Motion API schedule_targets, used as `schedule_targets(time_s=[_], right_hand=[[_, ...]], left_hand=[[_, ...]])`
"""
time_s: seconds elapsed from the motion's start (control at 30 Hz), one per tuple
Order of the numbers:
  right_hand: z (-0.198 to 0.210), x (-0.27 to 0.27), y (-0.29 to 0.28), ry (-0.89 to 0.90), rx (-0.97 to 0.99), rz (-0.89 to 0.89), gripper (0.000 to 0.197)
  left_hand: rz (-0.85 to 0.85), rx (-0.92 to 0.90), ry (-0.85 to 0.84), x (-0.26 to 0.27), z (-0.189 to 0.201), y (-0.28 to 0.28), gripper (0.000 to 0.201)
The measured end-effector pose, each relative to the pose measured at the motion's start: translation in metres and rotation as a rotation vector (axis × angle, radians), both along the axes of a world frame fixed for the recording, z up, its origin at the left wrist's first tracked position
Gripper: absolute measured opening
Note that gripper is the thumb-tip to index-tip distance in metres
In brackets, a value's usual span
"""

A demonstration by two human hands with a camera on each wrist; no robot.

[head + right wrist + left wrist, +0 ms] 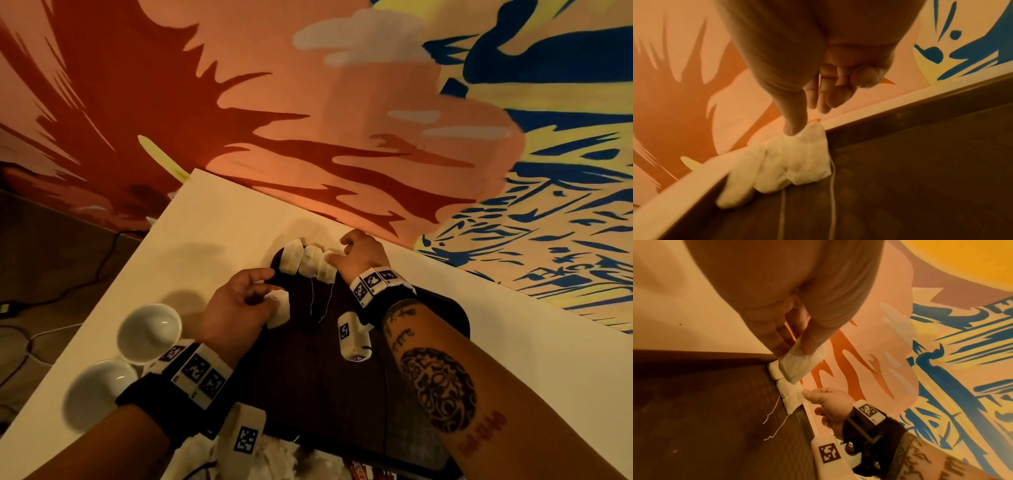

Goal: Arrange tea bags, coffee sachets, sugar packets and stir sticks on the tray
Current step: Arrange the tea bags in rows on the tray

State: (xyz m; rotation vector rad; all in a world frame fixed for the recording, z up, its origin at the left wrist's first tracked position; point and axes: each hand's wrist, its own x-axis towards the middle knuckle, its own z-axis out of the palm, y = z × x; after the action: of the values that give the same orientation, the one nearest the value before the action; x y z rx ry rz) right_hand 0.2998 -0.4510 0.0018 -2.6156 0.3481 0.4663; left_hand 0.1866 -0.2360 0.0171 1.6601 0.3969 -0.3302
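So these tea bags (310, 261) are about as light and floppy as it gets: soft paper pouches with loose fill and thin strings (322, 301) trailing off them. I reckon they'll crumple or tear if squeezed hard, and the strings look like they'd snag, so I'd pinch each one by a flat edge or corner and keep the grip gentle.

Right now three of them lean in a row against the far rim of the dark tray (342, 394), which sits near the far edge of the tabletop (219, 219). My left hand (236, 308) is pinching a fourth tea bag (278, 308) between thumb and fingers, just short of the row's left end. My right hand (363, 253) has its thumb tip on the top edge of the rightmost bag, other fingers loosely curled and holding nothing.

The head view gives the layout, including two white bowls (149, 330) at the tabletop's left edge and a pile of white stuff at the near edge, too cut off to identify. The left wrist view shows the pinch itself, thumb flat over the pouch. The right wrist view shows how the bags overlap and that the thumb only touches, which the head view hides.
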Motion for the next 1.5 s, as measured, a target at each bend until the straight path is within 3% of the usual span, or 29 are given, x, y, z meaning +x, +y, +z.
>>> schedule_targets(time_s=[0.1,0.2,0.27,0.47,0.6,0.7,0.9,1.07,1.2,1.33,1.5], right_hand=[[0.023,-0.026,0.012,-0.145,0.247,0.02,0.021],[0.045,-0.062,0.026,-0.059,0.546,0.138,0.011],[0.05,-0.081,0.032,-0.023,0.646,0.17,0.004],[0.041,-0.114,0.025,-0.181,0.697,0.028,0.01],[0.035,-0.133,0.021,-0.217,0.721,-0.043,0.009],[0.035,-0.145,0.019,-0.198,0.733,-0.001,0.009],[0.028,-0.137,0.02,-0.172,0.6,0.055,0.014],[0.007,-0.104,0.027,-0.092,0.455,0.048,0.013],[-0.005,-0.073,0.046,0.057,0.32,0.141,0.011],[-0.012,-0.047,0.061,0.088,0.202,0.194,0.012],[-0.022,-0.019,0.069,0.064,0.06,0.153,0.017]], left_hand=[[-0.009,-0.015,-0.033,0.001,0.008,-0.007,0.038],[-0.011,-0.028,-0.092,-0.001,0.015,-0.015,0.041],[-0.004,-0.012,-0.136,-0.003,0.017,-0.02,0.043],[-0.023,-0.033,-0.122,-0.019,0.023,-0.031,0.057],[-0.172,0.106,-0.052,-0.033,0.022,-0.032,0.041],[-0.188,0.113,-0.048,-0.041,0.023,-0.032,0.031],[-0.143,0.182,-0.048,-0.043,0.008,-0.015,0.019],[-0.104,0.53,0.0,-0.032,-0.008,0.019,0.022],[-0.413,0.702,0.107,-0.026,-0.018,0.031,0.036],[-0.33,0.57,0.187,-0.028,-0.04,0.036,0.039],[-0.297,0.551,0.181,-0.029,-0.049,0.038,0.028]])
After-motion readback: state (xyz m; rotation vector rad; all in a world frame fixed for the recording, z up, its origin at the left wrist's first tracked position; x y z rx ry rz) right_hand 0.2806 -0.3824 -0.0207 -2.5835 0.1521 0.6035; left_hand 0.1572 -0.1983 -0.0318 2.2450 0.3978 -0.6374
